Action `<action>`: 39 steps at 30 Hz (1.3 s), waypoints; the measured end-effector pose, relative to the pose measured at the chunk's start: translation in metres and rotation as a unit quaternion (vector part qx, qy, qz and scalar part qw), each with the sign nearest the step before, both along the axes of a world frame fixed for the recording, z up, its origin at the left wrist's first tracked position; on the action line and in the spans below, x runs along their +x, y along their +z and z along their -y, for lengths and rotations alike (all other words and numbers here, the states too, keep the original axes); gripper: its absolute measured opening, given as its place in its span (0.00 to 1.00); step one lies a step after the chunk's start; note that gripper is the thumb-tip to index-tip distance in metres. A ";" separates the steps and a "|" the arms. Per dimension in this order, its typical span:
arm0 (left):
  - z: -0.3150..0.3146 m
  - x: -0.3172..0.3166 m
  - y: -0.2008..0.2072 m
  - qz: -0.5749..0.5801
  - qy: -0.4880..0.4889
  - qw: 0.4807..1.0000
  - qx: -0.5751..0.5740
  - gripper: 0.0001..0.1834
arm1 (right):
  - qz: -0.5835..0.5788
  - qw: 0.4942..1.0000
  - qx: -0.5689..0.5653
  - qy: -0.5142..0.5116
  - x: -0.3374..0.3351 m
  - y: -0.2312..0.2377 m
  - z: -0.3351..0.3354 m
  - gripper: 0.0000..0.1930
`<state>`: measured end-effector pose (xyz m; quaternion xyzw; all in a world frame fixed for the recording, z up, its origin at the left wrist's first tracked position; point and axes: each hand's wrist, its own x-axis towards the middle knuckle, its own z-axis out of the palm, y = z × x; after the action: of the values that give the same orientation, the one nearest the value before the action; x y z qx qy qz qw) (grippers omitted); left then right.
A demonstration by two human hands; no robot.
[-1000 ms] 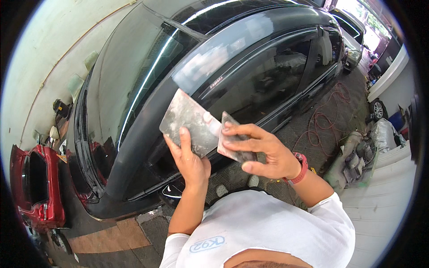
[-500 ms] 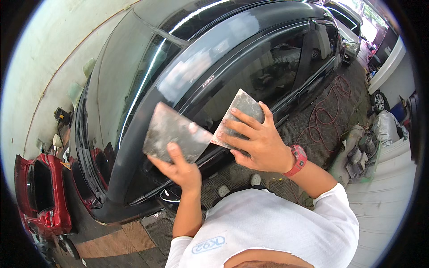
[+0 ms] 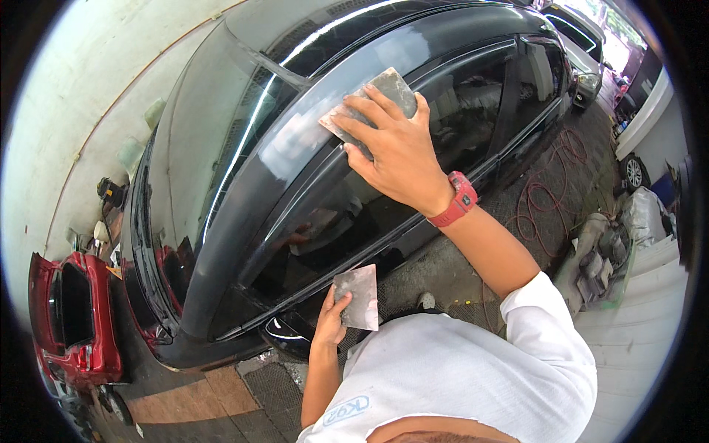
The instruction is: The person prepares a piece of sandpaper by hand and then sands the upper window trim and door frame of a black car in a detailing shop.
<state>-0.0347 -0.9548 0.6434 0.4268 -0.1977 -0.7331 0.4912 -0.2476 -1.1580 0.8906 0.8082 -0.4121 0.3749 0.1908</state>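
Here, a black car (image 3: 325, 199) fills most of the view, its curved roof edge sweeping from lower left to upper right above the dark side windows. A white car (image 3: 580, 52) stands past its far end, and a red car part (image 3: 100, 325) is over at the left. A white shirt (image 3: 458, 362) covers the person's torso along the lower edge. Along the black car's roof edge runs a pale grey patch (image 3: 292, 140), its outline soft, and a red hose (image 3: 543, 192) lies coiled on the floor at right. The right hand (image 3: 388, 136) reaches up to that patch, its fingers spread across a dark plate (image 3: 399, 90) that overlaps the patch; I cannot tell whether plate and paint touch. Lower down, near the black side mirror (image 3: 286, 332), the left hand (image 3: 331, 325) pinches a smaller-looking grey plate (image 3: 358, 299) by its side, thumb on the smudged face, well apart from the other plate. A red watch (image 3: 459, 198) circles the right wrist.
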 end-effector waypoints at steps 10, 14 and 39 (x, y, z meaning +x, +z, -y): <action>0.004 0.003 0.001 -0.006 0.012 1.000 0.019 0.33 | -0.017 1.000 -0.017 0.006 0.001 0.001 0.000 0.19; 0.004 0.002 0.002 -0.006 0.004 1.000 0.030 0.34 | -0.014 0.999 -0.029 0.000 0.007 0.011 0.009 0.18; 0.004 0.001 -0.001 -0.011 0.025 0.999 0.037 0.31 | -0.018 1.000 0.003 -0.006 0.003 -0.012 -0.008 0.19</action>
<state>-0.0339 -0.9587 0.6422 0.4416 -0.1545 -0.7322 0.4950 -0.2448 -1.1497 0.8784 0.8127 -0.4151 0.3580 0.1976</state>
